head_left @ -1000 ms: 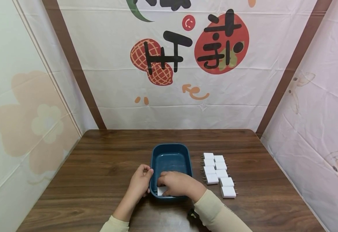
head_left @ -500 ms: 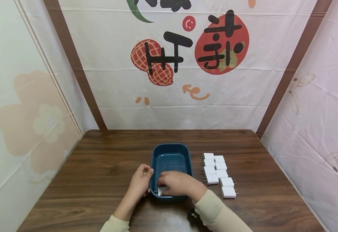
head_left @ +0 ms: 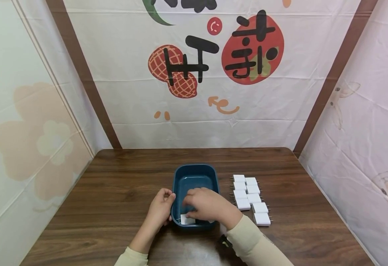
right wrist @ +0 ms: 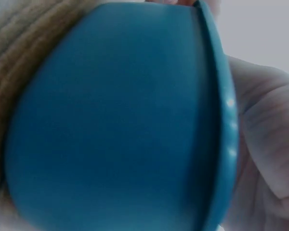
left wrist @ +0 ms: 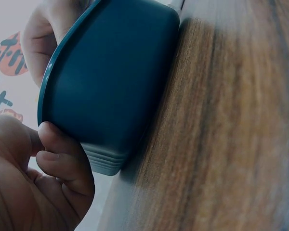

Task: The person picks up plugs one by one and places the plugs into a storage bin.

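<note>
White cloth (head_left: pixel 127 133) hangs at the back and both sides, its rear panel printed with red fruit and black lettering. Before it stands the wood-grained table (head_left: pixel 114 184), with a blue bin (head_left: pixel 195 171) on it, upright, near the middle. Two forearms in pale sleeves (head_left: pixel 253 240) reach in from the near edge. The right hand (head_left: pixel 208 205) is inside the near half of the bin, its thumb and forefinger apart, nothing visible between them. The left hand (head_left: pixel 159 207) is outside, fingers bent and clamped on the rim at the bin's left side.

Off to the bin's right, on the wood, lie nine white plugs (head_left: pixel 254 198) in two columns side by side, four on the left and five on the right, prongs facing outward. One more plug (head_left: pixel 185 220) lies inside the bin, at the near left corner, prongs toward the left wall. The right thumb is right beside it; whether it touches I can't tell. Under the right wrist sits a small dark object (head_left: pixel 225 241), too indistinct to name.
</note>
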Demonstrator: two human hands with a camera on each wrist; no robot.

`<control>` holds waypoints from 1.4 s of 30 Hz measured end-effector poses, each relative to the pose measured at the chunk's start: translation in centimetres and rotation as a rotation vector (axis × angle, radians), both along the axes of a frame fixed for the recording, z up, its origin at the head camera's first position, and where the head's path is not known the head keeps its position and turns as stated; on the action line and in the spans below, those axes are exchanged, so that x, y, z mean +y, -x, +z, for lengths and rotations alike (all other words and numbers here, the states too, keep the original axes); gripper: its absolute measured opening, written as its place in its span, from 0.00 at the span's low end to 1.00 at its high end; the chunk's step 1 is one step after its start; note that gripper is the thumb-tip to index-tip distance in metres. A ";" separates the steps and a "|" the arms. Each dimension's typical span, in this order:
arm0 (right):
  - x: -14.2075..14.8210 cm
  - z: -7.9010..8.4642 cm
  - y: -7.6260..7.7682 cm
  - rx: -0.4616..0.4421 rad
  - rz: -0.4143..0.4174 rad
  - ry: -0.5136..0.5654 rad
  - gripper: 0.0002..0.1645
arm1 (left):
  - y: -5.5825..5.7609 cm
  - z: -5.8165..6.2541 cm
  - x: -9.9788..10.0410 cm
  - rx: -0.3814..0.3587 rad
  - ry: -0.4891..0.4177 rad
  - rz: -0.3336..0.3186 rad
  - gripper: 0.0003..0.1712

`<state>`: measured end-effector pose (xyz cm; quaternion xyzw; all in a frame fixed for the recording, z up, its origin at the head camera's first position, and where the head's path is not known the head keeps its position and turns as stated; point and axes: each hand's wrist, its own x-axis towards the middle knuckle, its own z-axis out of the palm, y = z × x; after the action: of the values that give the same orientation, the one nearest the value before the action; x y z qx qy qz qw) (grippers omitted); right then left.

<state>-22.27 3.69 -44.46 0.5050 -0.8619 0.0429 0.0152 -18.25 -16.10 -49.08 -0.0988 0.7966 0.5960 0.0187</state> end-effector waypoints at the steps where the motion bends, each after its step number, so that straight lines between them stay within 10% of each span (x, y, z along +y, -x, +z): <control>1: 0.1 0.2 0.0 -0.001 -0.004 0.003 0.19 | 0.0 0.0 0.0 0.000 -0.001 0.000 0.11; 42: 8.9 4.8 2.4 -0.068 -0.330 0.138 0.19 | -0.1 0.0 0.3 -0.001 0.018 0.024 0.11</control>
<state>-24.71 12.54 -39.67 0.3526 -0.9282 0.1158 0.0273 -18.16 -15.79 -49.09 -0.1087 0.8006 0.5891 0.0109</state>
